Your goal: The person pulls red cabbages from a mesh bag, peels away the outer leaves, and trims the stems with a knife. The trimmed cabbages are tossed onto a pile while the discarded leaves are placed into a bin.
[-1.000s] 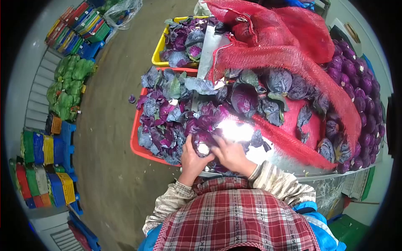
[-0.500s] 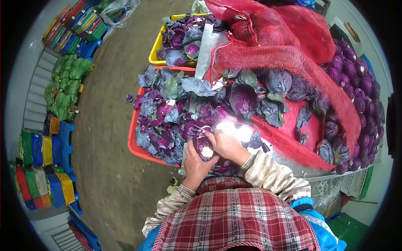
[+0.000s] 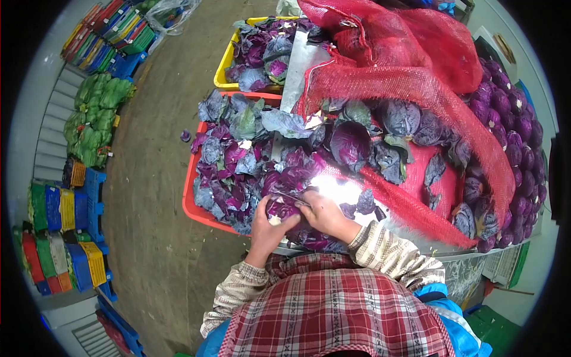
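Observation:
My left hand [image 3: 267, 231] is wrapped round the near left side of a red cabbage [image 3: 283, 209], which shows a pale cut stem. My right hand [image 3: 327, 214] is closed at the cabbage's right side. A thin, straight edge that looks like a small knife [image 3: 290, 197] reaches from its fingers over the cabbage; the handle is hidden. Loose purple leaves lie round both hands. Just left stands a red-orange crate [image 3: 189, 199] heaped with cabbage leaves. Beyond my right hand, an untrimmed cabbage [image 3: 350, 144] sits on the table.
A red mesh sack [image 3: 410, 77] spreads across the metal table [image 3: 295, 71], with cabbages in its folds. Trimmed red cabbages [image 3: 505, 128] are piled at the right. A yellow crate [image 3: 222, 70] of leaves stands farther back. Stacked crates [image 3: 59, 211] and green sacks [image 3: 95, 119] line the left wall.
Both hands have moved slightly, the left a little up and left, the right a little right. The cabbage has turned, so its pale stem now faces down and left.

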Demonstrator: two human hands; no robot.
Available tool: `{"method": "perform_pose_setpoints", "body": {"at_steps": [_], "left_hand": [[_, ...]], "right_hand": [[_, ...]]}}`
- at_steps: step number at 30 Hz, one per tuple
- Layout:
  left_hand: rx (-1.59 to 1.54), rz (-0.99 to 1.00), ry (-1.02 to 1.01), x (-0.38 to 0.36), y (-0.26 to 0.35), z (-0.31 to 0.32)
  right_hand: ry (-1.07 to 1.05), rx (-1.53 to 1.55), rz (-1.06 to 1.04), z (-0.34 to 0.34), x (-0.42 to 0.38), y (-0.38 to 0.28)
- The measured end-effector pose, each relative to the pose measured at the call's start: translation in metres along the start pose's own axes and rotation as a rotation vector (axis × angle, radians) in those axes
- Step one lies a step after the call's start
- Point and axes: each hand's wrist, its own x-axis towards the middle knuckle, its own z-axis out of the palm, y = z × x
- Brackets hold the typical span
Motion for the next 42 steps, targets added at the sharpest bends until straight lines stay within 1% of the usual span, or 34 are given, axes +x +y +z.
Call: {"method": "perform_pose_setpoints", "body": {"at_steps": [2, 4, 5, 6, 8, 9, 10, 12, 13, 14, 15, 16, 17, 18, 19, 20, 21, 22, 24, 25, 26, 28, 29, 30, 31, 32, 33, 34, 36, 37, 38, 40, 42], "left_hand": [[-0.054, -0.024, 0.022, 0.0, 0.006, -0.002], [-0.335, -0.156, -0.157, 0.0, 0.021, -0.006], [-0.469, -0.177, -0.205, -0.001, 0.02, -0.005], [-0.467, -0.182, -0.213, -0.005, 0.02, -0.006], [-0.705, -0.087, -0.275, -0.006, 0.026, -0.012], [-0.729, -0.079, -0.289, -0.007, 0.031, -0.015], [-0.728, -0.077, -0.289, -0.006, 0.037, -0.015], [-0.7, -0.192, -0.239, -0.003, 0.045, -0.012], [-0.705, -0.193, -0.235, -0.003, 0.046, -0.01], [-0.448, -0.082, -0.196, -0.003, 0.045, -0.008], [-0.187, 0.026, -0.166, -0.005, 0.044, -0.006], [-0.016, 0.175, -0.094, -0.005, 0.035, 0.0], [0.038, 0.225, -0.078, -0.007, 0.038, 0.001], [0.09, 0.272, -0.055, -0.009, 0.041, 0.001], [0.091, 0.267, -0.048, -0.01, 0.04, 0.001], [0.111, 0.308, -0.049, -0.013, 0.039, 0.001], [0.133, 0.352, -0.056, -0.014, 0.039, 0.0], [0.133, 0.354, -0.057, -0.015, 0.035, 0.001], [0.156, 0.391, -0.058, -0.017, 0.028, 0.005], [0.137, 0.324, -0.092, -0.019, 0.027, 0.005], [0.136, 0.321, -0.093, -0.02, 0.022, 0.005], [0.087, 0.346, -0.094, -0.017, 0.011, 0.004], [0.013, 0.303, -0.162, -0.015, 0.015, -0.001], [0.012, 0.302, -0.163, -0.012, 0.019, -0.005], [0.056, 0.359, -0.217, -0.009, 0.023, -0.01], [0.101, 0.419, -0.264, -0.003, 0.028, -0.016], [0.101, 0.37, -0.354, 0.001, 0.031, -0.023], [0.101, 0.364, -0.345, 0.005, 0.028, -0.025], [0.204, 0.38, -0.458, 0.014, 0.021, -0.024], [0.132, 0.326, -0.469, 0.015, 0.023, -0.023], [0.135, 0.33, -0.471, 0.015, 0.028, -0.022], [0.091, 0.165, -0.449, 0.013, 0.034, -0.02], [0.084, 0.185, -0.422, 0.007, 0.015, -0.012]], "right_hand": [[-0.029, -0.089, 0.131, 0.0, 0.003, 0.001], [-0.012, -0.146, 0.129, 0.001, 0.009, 0.024], [0.045, -0.171, 0.143, -0.005, 0.014, 0.03], [0.098, -0.195, 0.166, -0.011, 0.015, 0.034], [0.111, -0.479, 0.335, -0.036, 0.027, 0.051], [0.101, -0.48, 0.349, -0.047, 0.028, 0.059], [0.128, -0.526, 0.307, -0.054, 0.027, 0.063], [0.3, -0.356, 0.122, -0.066, 0.03, 0.023], [0.223, -0.266, 0.085, -0.069, 0.026, -0.004], [0.149, -0.177, 0.055, -0.066, 0.021, -0.024], [-0.036, -0.147, 0.15, -0.06, 0.017, -0.033], [-0.216, -0.114, 0.241, -0.055, 0.015, -0.038], [-0.243, -0.012, 0.233, -0.049, 0.014, -0.033], [-0.243, -0.011, 0.234, -0.049, 0.012, -0.03], [-0.257, 0.122, 0.323, -0.051, 0.011, -0.027], [-0.272, 0.256, 0.414, -0.051, 0.011, -0.026], [-0.35, 0.278, 0.466, -0.057, 0.013, -0.032], [-0.349, 0.277, 0.466, -0.052, 0.007, -0.028], [-0.301, -0.201, 0.088, -0.031, -0.011, -0.007], [-0.124, -0.162, -0.12, -0.024, -0.017, 0.004], [-0.126, -0.16, -0.118, -0.024, -0.021, 0.013], [-0.071, -0.249, 0.01, -0.032, -0.024, 0.033], [-0.067, -0.333, 0.082, -0.037, -0.023, 0.04], [-0.064, -0.417, 0.154, -0.043, -0.019, 0.049], [0.007, -0.528, 0.173, -0.047, -0.017, 0.065], [0.036, -0.608, 0.27, -0.053, -0.015, 0.072], [0.095, -0.594, 0.236, -0.06, -0.009, 0.053], [0.15, -0.577, 0.208, -0.065, -0.008, 0.03], [-0.048, -0.225, -0.152, -0.057, -0.006, 0.0], [-0.199, -0.056, -0.051, -0.047, -0.01, -0.008], [-0.244, -0.086, -0.038, -0.039, -0.013, -0.01], [-0.213, -0.039, -0.06, -0.033, -0.01, 0.004], [-0.229, -0.049, -0.107, -0.035, -0.011, 0.005]]}}
